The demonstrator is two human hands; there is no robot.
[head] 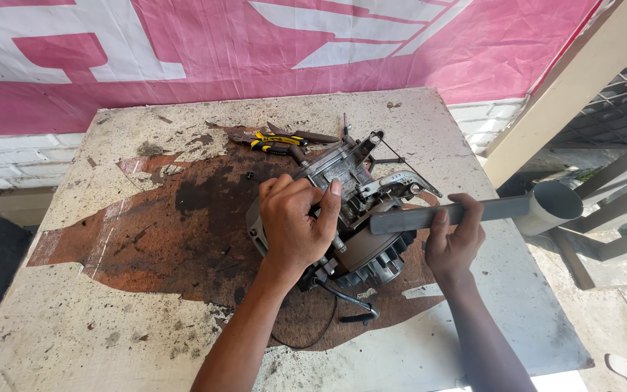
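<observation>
Grey metal filled both hands. The left hand (295,221) had its fingers (334,190) curled down over the top of a small engine block (353,218), the thumb pressed against the casing, so the grip was closed around the block's upper edge. The right hand (455,243) was wrapped around a flat grey metal bar (444,215), fingers folded over the top and thumb beneath; the bar's near end rested against the engine, and its far end joined a short grey tube (554,203) that stuck out past the table's right edge.

The engine block lay on its side near the middle of the table (110,319), on a broad dark oil stain (183,225). A black cable (328,323) trailed from the block's lower side toward the person. Behind the engine, toward the far edge, lay pliers with yellow and black handles (273,144), touching or just beside another dark tool; which, could not be told.

The table top was pale, chipped and grimy. Beyond it hung a pink and white banner (255,51) over a white brick wall (16,160).
</observation>
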